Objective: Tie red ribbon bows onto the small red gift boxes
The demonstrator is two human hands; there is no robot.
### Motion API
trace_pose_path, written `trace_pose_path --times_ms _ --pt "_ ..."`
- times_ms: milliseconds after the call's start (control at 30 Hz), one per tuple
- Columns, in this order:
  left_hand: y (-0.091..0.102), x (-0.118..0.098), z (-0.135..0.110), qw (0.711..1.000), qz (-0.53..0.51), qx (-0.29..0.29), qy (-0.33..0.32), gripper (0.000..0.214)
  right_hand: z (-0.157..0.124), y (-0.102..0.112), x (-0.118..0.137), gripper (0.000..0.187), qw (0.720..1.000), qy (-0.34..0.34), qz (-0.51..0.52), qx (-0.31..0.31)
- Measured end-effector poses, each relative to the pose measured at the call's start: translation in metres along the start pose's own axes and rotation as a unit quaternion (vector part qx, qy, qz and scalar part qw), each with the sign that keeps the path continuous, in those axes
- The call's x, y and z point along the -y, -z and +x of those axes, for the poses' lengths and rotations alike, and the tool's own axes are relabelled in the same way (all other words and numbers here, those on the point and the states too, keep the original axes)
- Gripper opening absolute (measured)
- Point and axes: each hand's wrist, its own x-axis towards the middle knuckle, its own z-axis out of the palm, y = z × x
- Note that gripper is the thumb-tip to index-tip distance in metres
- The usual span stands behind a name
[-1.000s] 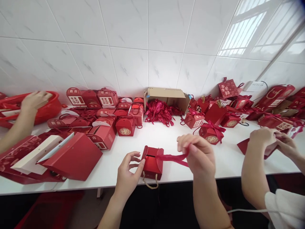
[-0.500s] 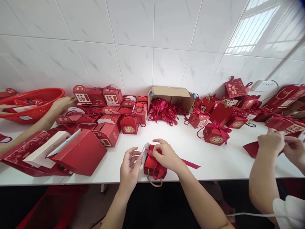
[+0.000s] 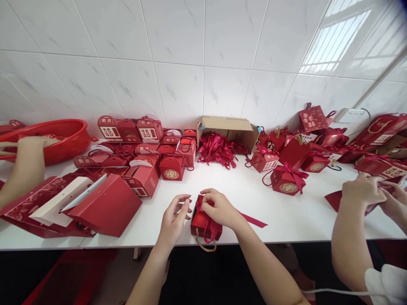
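Red gift box (image 3: pixel 203 223) was seen at lower centre of the frame, at the front edge of the white table (image 3: pixel 286 212), its rope handle hung over the edge. On its top the right hand (image 3: pixel 221 207) was pressed, fingers pinched on the dark red ribbon (image 3: pixel 254 219), whose tail was trailed rightward. Just beside the box the left hand (image 3: pixel 173 218) was held, fingers loose and spread. Versus half a second before, the box's white flap was no longer shown. At far left, a co-worker's hand (image 3: pixel 27 156) was drawn back to the red basket (image 3: pixel 70 131).

Packing workroom: white table (image 3: pixel 248 190) crowded with red gift boxes (image 3: pixel 171 167), tiled wall (image 3: pixel 178 63).
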Motion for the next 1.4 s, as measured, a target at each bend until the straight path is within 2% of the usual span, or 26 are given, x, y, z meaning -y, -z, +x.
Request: trace_pose_path --times_ms 100,367,733,833,933,1167,1267,1400 --pt "0.000 -0.003 0.001 1.000 0.013 0.028 -0.002 0.035 -0.001 -0.002 -0.003 0.018 1.000 0.008 0.003 -0.008" --pt "0.000 -0.001 -0.004 0.999 0.023 0.031 -0.030 0.034 0.000 -0.005 -0.005 0.026 0.999 0.032 0.019 -0.012" --pt "0.001 -0.002 -0.005 0.998 0.026 0.044 -0.046 0.032 0.005 -0.007 -0.004 0.032 1.000 0.001 0.028 -0.009" --pt "0.001 -0.002 -0.003 0.999 0.013 0.037 -0.034 0.035 0.006 -0.007 -0.005 0.033 1.000 -0.003 0.027 -0.007" --pt "0.001 -0.002 0.001 0.999 0.007 0.028 -0.020 0.032 0.007 -0.006 -0.006 0.033 1.000 -0.002 0.018 -0.007" --pt "-0.001 -0.011 0.005 0.998 0.044 0.032 -0.033 0.023 0.006 -0.006 -0.007 0.026 1.000 0.019 0.010 -0.007" --pt "-0.003 -0.008 0.005 0.999 0.030 0.021 -0.024 0.025 0.002 0.000 -0.006 0.014 0.997 0.026 0.036 -0.059" --pt "0.010 0.020 0.008 0.999 0.052 -0.008 -0.002 0.028 -0.017 0.021 -0.016 0.014 0.974 0.046 0.089 -0.202"
